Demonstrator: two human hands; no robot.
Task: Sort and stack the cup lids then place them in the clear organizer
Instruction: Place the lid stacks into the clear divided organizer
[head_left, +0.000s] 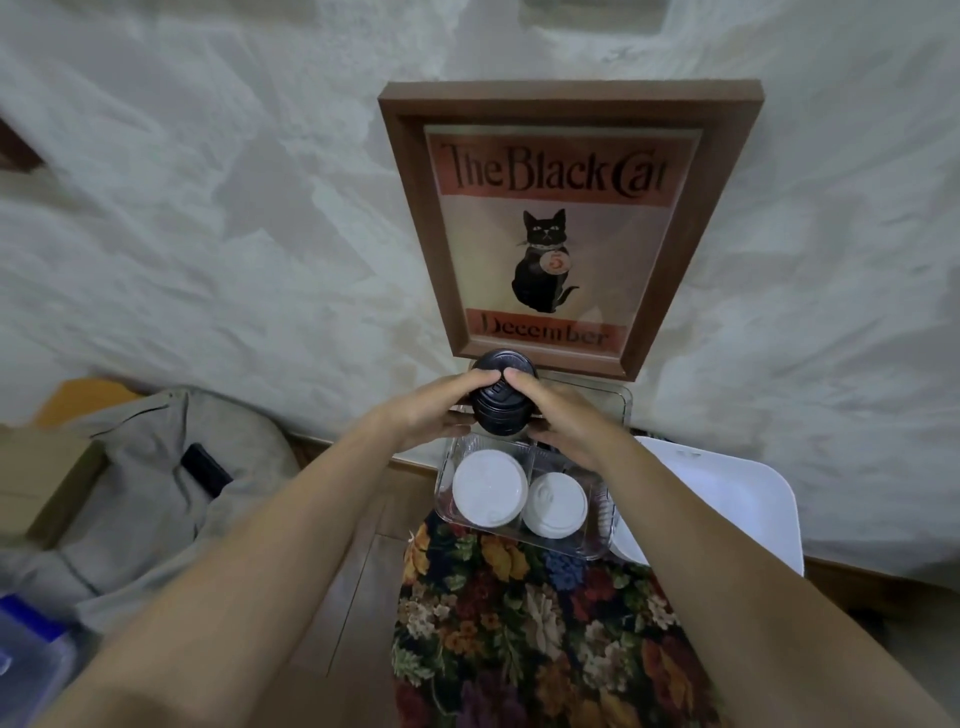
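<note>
I have a stack of black lids (503, 399) held between both hands. My left hand (434, 413) is wrapped around one side and my right hand (558, 415) is wrapped around the other. The fingers are curled in and both thumbs press on the top lid. I think I hold it this way so the stack stays straight and no lid slips out.

The clear organizer (608, 543) sits just below my hands, on a flowery cloth (519, 623). Two piles are already in it. The big white lids (489, 491) are under my left hand, and the small white lids (555, 505) are under my right hand, each in its own part. That keeps the kinds apart.

The black stack hangs over the far end of the organizer, past my fingertips. I guess that is the part meant for it. I cannot tell if the bottom of the stack touches the organizer yet.

More white things (628, 545) lie just outside the organizer on my right side, but they are too hidden to name.

A cat picture (561, 228) leans on the wall beyond my hands.
</note>
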